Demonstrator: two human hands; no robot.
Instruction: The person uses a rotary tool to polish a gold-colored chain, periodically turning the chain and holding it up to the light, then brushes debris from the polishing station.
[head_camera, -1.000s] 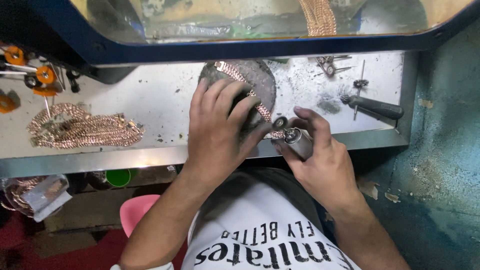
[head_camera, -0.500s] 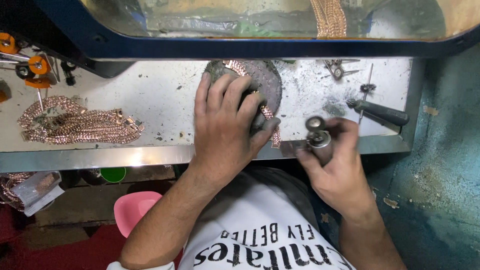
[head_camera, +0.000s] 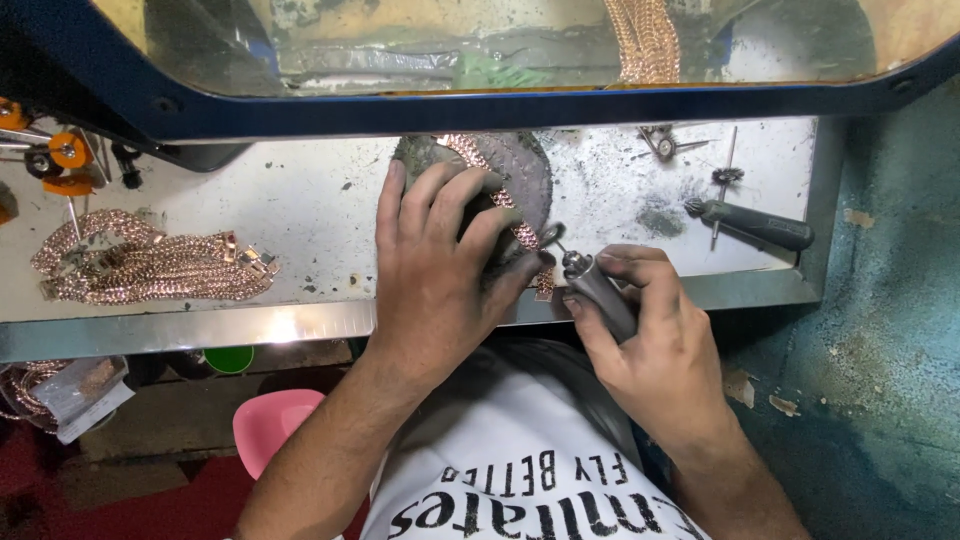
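My left hand (head_camera: 440, 270) presses flat on a rose-gold chain bracelet (head_camera: 490, 175) that lies across a dark round pad (head_camera: 525, 165) on the white bench. Its fingers pin the chain down near the pad's front edge. My right hand (head_camera: 650, 340) grips a grey rotary handpiece (head_camera: 600, 290), whose small wheel tip (head_camera: 552, 236) sits right beside the chain at my left fingertips.
A pile of rose-gold chains (head_camera: 150, 265) lies at the bench's left. Orange-wheeled tools (head_camera: 60, 160) stand at the far left. A black-handled brush tool (head_camera: 755, 225) and small burrs (head_camera: 665, 145) lie at the right. A blue-framed clear shield (head_camera: 480, 100) spans the top. A pink stool (head_camera: 275, 425) is below.
My right hand has brought the handpiece left and up, so its tip now meets the chain by my left fingers. My left hand still holds the chain on the pad.
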